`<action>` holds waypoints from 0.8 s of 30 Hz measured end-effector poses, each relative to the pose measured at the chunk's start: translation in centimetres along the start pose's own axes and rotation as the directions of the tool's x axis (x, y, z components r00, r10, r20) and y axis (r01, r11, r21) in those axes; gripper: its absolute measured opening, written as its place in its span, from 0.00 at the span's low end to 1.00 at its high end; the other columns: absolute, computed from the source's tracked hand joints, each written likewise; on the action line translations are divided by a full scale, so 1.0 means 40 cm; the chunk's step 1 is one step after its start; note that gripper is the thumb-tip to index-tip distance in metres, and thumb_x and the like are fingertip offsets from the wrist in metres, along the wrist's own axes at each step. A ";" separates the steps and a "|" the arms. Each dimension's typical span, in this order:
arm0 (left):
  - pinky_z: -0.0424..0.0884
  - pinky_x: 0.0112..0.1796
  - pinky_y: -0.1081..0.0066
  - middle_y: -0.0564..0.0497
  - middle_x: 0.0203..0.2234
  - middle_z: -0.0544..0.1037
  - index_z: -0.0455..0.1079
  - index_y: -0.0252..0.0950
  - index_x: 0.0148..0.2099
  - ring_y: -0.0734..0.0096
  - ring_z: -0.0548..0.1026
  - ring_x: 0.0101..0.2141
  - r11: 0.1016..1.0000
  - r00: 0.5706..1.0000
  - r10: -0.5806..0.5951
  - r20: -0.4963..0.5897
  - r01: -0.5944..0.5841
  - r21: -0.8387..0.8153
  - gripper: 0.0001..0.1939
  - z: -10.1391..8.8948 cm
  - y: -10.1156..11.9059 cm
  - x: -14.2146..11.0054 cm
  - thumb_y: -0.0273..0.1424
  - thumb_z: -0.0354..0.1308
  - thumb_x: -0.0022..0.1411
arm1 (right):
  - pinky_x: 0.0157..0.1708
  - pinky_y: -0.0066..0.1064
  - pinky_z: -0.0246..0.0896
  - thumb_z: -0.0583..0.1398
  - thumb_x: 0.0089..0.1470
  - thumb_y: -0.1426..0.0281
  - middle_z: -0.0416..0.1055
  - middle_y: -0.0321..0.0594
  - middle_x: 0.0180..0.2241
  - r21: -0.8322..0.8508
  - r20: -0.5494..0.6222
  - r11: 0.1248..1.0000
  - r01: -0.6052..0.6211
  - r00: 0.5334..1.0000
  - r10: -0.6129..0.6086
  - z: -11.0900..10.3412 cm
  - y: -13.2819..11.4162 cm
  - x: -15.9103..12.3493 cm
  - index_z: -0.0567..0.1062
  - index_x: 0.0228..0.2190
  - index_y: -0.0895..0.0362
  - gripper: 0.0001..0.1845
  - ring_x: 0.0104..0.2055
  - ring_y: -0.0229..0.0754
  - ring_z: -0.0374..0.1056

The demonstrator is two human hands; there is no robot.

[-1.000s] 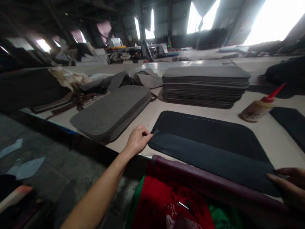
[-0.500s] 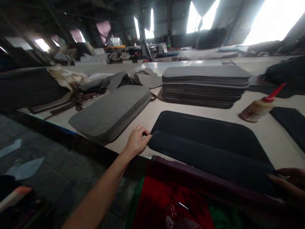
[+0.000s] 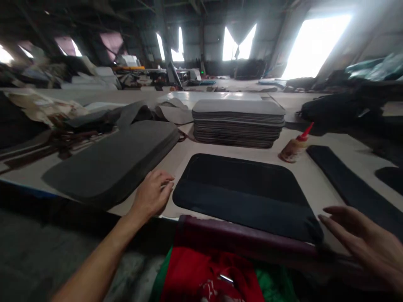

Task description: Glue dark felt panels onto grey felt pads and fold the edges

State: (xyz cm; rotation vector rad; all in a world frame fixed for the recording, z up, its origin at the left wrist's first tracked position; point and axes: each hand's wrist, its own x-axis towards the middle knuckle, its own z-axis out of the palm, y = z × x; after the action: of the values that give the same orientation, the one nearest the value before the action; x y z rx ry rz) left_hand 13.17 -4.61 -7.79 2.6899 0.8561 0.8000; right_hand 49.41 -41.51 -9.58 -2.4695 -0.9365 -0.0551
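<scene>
the black panel (image 3: 242,188) lies lengthwise between the left hand (image 3: 151,195), half curled, and the right hand (image 3: 362,235), more open; both are empty, the right one nearer its edge

We see bright windows (image 3: 316,46) glaring behind the tables; grey panelled walls (image 3: 212,44); dark overhead beams (image 3: 185,5); a shadowed grey floor (image 3: 78,243).

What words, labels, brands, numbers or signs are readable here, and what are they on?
None can be read.
Bottle: darker marks on its side, too blurred to tell whether they are lettering.
Red cloth: a pale print, cut off by the picture's edge, with no legible letters.
</scene>
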 end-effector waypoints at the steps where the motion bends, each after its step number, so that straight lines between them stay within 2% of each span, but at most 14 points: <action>1: 0.68 0.51 0.56 0.44 0.42 0.76 0.75 0.38 0.43 0.56 0.72 0.46 0.999 0.999 0.043 -0.007 -0.043 0.002 0.12 0.001 0.029 0.004 0.35 0.53 0.66 | 0.30 0.39 0.71 0.55 0.55 0.45 0.80 0.49 0.37 0.032 0.007 0.999 0.026 1.000 -0.026 0.003 -0.042 -0.012 0.76 0.38 0.42 0.19 0.32 0.50 0.77; 2: 0.68 0.53 0.56 0.44 0.45 0.77 0.75 0.38 0.45 0.56 0.72 0.48 0.994 0.994 0.106 0.016 -0.106 -0.013 0.13 0.008 0.065 0.007 0.37 0.53 0.67 | 0.33 0.41 0.72 0.54 0.57 0.45 0.79 0.49 0.41 0.064 0.024 0.995 0.074 0.997 -0.076 0.012 -0.089 -0.024 0.76 0.40 0.43 0.21 0.36 0.51 0.77; 3: 0.67 0.54 0.57 0.43 0.49 0.76 0.75 0.38 0.49 0.57 0.71 0.51 0.982 0.980 0.185 0.074 -0.183 -0.044 0.15 0.021 0.104 0.008 0.40 0.53 0.68 | 0.41 0.42 0.73 0.52 0.60 0.47 0.78 0.49 0.45 0.099 0.050 0.980 0.175 0.982 -0.180 0.026 -0.139 -0.035 0.76 0.43 0.46 0.22 0.41 0.51 0.76; 4: 0.66 0.57 0.57 0.43 0.54 0.74 0.73 0.39 0.53 0.56 0.69 0.56 0.964 0.952 0.265 0.156 -0.255 -0.081 0.18 0.038 0.143 0.008 0.42 0.54 0.68 | 0.50 0.43 0.70 0.51 0.63 0.49 0.76 0.50 0.49 0.125 0.065 0.938 0.322 0.941 -0.332 0.045 -0.188 -0.044 0.75 0.48 0.49 0.24 0.49 0.51 0.74; 6: 0.61 0.62 0.53 0.45 0.63 0.68 0.69 0.42 0.61 0.53 0.63 0.63 0.929 0.873 0.369 0.319 -0.351 -0.114 0.26 0.079 0.210 0.000 0.48 0.55 0.66 | 0.64 0.46 0.56 0.49 0.67 0.53 0.68 0.48 0.60 0.125 0.161 0.827 0.548 0.811 -0.562 0.088 -0.272 -0.054 0.71 0.58 0.55 0.28 0.64 0.51 0.60; 7: 0.59 0.63 0.50 0.45 0.66 0.64 0.66 0.43 0.64 0.51 0.60 0.65 0.921 0.838 0.386 0.386 -0.376 -0.106 0.30 0.099 0.232 -0.006 0.50 0.56 0.65 | 0.67 0.49 0.51 0.49 0.67 0.53 0.63 0.47 0.64 0.114 0.214 0.784 0.610 0.755 -0.619 0.110 -0.301 -0.055 0.68 0.61 0.57 0.30 0.68 0.52 0.53; 8: 0.56 0.64 0.47 0.46 0.67 0.62 0.63 0.44 0.66 0.49 0.58 0.66 0.917 0.812 0.387 0.436 -0.391 -0.086 0.33 0.116 0.246 -0.012 0.52 0.57 0.64 | 0.68 0.51 0.48 0.49 0.67 0.52 0.59 0.47 0.66 0.097 0.263 0.761 0.641 0.721 -0.641 0.128 -0.320 -0.054 0.65 0.63 0.58 0.32 0.70 0.53 0.49; 10: 0.54 0.64 0.43 0.47 0.68 0.59 0.58 0.46 0.69 0.47 0.56 0.67 0.912 0.793 0.376 0.478 -0.407 -0.042 0.37 0.143 0.248 -0.023 0.54 0.56 0.63 | 0.68 0.54 0.44 0.49 0.66 0.47 0.52 0.48 0.69 0.065 0.327 0.748 0.661 0.694 -0.641 0.151 -0.332 -0.052 0.60 0.66 0.60 0.39 0.71 0.54 0.45; 12: 0.52 0.65 0.42 0.49 0.69 0.57 0.53 0.50 0.71 0.47 0.55 0.68 0.903 0.789 0.384 0.479 -0.430 -0.017 0.39 0.157 0.227 -0.028 0.56 0.55 0.63 | 0.69 0.55 0.42 0.49 0.64 0.43 0.48 0.51 0.70 0.038 0.354 0.755 0.655 0.698 -0.623 0.152 -0.318 -0.055 0.57 0.67 0.63 0.45 0.72 0.55 0.44; 15: 0.52 0.65 0.43 0.51 0.70 0.55 0.48 0.53 0.72 0.48 0.54 0.68 0.888 0.788 0.398 0.469 -0.459 0.016 0.41 0.158 0.180 -0.034 0.57 0.54 0.62 | 0.69 0.54 0.40 0.48 0.61 0.39 0.45 0.55 0.70 -0.012 0.352 0.778 0.628 0.731 -0.585 0.130 -0.276 -0.065 0.57 0.67 0.67 0.51 0.72 0.55 0.42; 20: 0.56 0.63 0.41 0.50 0.70 0.53 0.44 0.52 0.73 0.46 0.54 0.68 0.884 0.834 0.358 0.420 -0.448 0.136 0.42 0.140 0.100 -0.054 0.57 0.52 0.63 | 0.68 0.55 0.44 0.48 0.61 0.39 0.44 0.60 0.69 -0.153 0.311 0.818 0.555 0.812 -0.494 0.096 -0.179 -0.083 0.56 0.67 0.70 0.52 0.72 0.59 0.41; 24: 0.61 0.61 0.41 0.47 0.69 0.55 0.46 0.49 0.73 0.44 0.57 0.67 0.867 0.855 0.355 0.379 -0.453 0.209 0.43 0.120 0.044 -0.075 0.57 0.53 0.63 | 0.67 0.54 0.48 0.48 0.62 0.40 0.44 0.65 0.69 -0.261 0.265 0.813 0.521 0.848 -0.459 0.087 -0.102 -0.099 0.56 0.66 0.73 0.52 0.71 0.61 0.41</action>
State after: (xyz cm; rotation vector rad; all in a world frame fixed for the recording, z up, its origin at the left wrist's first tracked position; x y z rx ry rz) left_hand 14.60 -7.95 -12.49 3.2008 0.3405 0.2774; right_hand 43.33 -39.72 -11.70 -2.4741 -1.7683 -0.1614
